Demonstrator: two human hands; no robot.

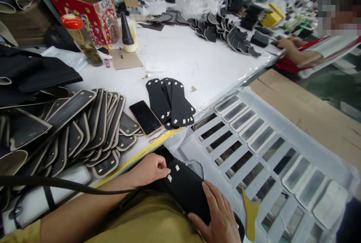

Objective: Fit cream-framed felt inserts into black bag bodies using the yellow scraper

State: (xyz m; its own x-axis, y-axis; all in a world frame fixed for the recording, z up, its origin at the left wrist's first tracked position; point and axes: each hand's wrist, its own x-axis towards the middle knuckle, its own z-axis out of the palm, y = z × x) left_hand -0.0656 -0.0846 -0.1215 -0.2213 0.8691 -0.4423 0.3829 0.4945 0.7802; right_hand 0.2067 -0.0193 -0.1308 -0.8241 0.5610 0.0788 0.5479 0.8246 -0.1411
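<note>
A long black panel (pixel 186 186) lies across my lap, with two small white patches near its far end. My left hand (pixel 153 167) is closed in a pinch beside those patches; whatever its fingertips hold is too small to make out. My right hand (pixel 217 213) rests on the panel's near part, fingers spread out over its edge. Ahead on the white table (pixel 175 66), several black pieces with white patches (pixel 180 104) overlap one another. A phone (pixel 145 117) lies just left of them.
Piled black panels with pale edges (pixel 96 126) cover the left. At right, a slatted grey plastic crate (pixel 225 160) bears white-rimmed plates (pixel 262 137) and a yellow tool (pixel 250 213). Farther back are a red box (pixel 105 21), a jar (pixel 84 41) and a person's arm (pixel 296 53).
</note>
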